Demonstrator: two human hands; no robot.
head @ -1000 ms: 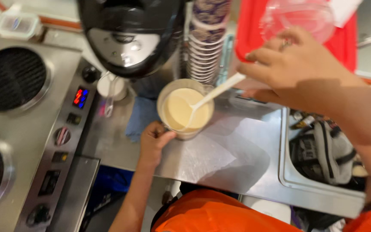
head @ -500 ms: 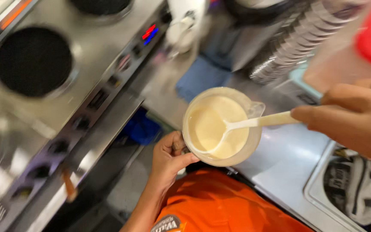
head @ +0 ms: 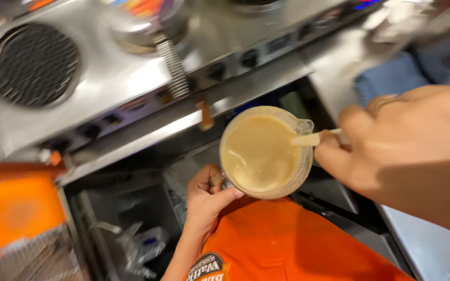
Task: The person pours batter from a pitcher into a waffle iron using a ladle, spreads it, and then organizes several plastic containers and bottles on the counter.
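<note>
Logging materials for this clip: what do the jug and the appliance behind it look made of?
The jug looks like clear plastic: its wall is see-through, showing the beige batter inside. The appliance looks like brushed stainless steel, grey with soft reflections; its round black grilles could be metal or plastic.

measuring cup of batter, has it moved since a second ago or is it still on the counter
Yes. The measuring cup, held by the left hand, has left the steel counter by the blue cloth and now hangs off its edge, in front of the burner unit.

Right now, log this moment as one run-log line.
left hand: grips measuring cup handle | cup: pale batter, held mid-air | right hand: holds pale utensil in batter | behind: steel appliance
</note>
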